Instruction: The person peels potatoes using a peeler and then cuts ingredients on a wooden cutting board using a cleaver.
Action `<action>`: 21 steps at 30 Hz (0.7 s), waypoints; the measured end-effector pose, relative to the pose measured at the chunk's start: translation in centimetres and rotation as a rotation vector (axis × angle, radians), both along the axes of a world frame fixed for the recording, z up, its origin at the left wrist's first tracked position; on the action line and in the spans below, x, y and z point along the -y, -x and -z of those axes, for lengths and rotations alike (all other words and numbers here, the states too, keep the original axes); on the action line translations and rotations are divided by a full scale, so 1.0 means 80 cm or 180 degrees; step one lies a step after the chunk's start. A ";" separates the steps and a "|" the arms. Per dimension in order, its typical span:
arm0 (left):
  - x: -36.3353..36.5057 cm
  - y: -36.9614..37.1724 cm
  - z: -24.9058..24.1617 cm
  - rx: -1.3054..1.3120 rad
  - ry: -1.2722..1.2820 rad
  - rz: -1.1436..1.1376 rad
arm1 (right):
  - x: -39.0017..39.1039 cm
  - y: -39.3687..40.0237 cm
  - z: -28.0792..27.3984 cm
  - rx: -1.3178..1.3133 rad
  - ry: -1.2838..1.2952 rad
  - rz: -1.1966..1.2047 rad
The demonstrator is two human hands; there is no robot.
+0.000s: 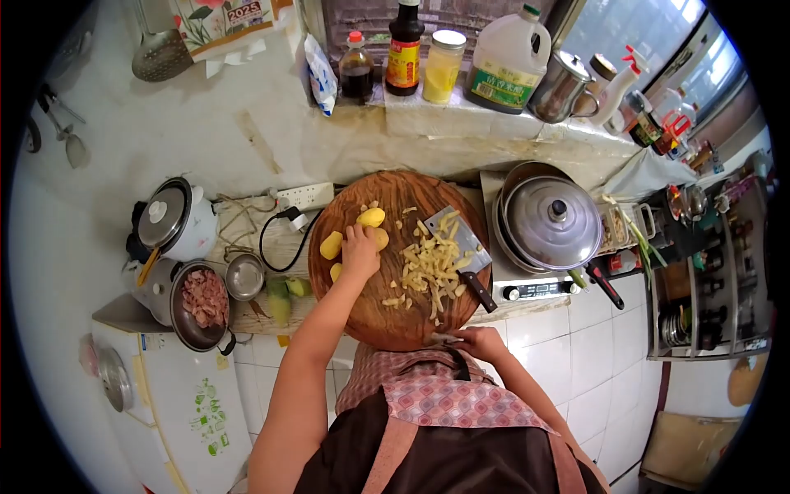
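Observation:
A round wooden chopping board (370, 313) lies in front of me. On its left half, my left hand (360, 251) has its fingers curled over a peeled potato (381, 239). More peeled yellow potatoes (372, 217) lie around that hand. Cut potato strips (432, 263) are heaped on the right half. Partly under them rests a cleaver (471, 245), its dark handle pointing toward me. My right hand (481, 342) is at the board's near edge by the apron, fingers closed on a small greyish thing that I cannot make out.
A lidded wok (551, 222) sits on the cooker at right. To the left are a pan of raw meat (204, 298), a small metal bowl (245, 277) and a pot (169, 216). Bottles (404, 49) and a jug (510, 62) line the ledge behind the board.

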State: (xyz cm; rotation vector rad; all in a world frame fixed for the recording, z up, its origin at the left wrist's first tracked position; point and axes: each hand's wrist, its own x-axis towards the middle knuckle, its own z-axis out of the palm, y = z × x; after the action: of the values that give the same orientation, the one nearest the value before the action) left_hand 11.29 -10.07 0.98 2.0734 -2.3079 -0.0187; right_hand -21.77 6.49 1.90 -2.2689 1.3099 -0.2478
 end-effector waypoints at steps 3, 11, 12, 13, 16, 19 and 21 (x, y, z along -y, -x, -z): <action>-0.006 0.003 -0.002 -0.1050 -0.0559 -0.0521 | 0.010 0.004 0.015 -0.0173 0.0123 0.1162; -0.115 0.055 -0.035 -0.7900 -0.2967 -0.1628 | 0.040 -0.046 -0.074 0.0987 0.0611 0.0711; -0.123 0.065 -0.040 -0.7948 -0.2891 -0.1755 | 0.042 -0.053 -0.082 0.1088 0.0864 0.0474; -0.130 0.074 -0.037 -0.7957 -0.2889 -0.1792 | 0.043 -0.059 -0.095 0.0896 0.0916 0.0249; -0.151 0.095 -0.043 -0.7280 -0.2536 -0.2518 | 0.052 -0.068 -0.107 0.0338 0.1021 -0.0228; -0.166 0.094 -0.036 -0.7277 -0.2637 -0.2413 | 0.065 -0.071 -0.091 0.0670 0.1001 -0.0250; -0.170 0.091 -0.035 -0.7193 -0.2535 -0.2749 | 0.065 -0.078 -0.085 0.0722 0.0695 -0.0185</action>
State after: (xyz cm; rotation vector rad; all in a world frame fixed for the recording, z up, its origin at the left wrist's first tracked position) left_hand 4.05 3.57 3.81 1.0876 0.0425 -1.9499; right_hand -15.54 1.26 8.67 -2.3697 1.1449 -0.6358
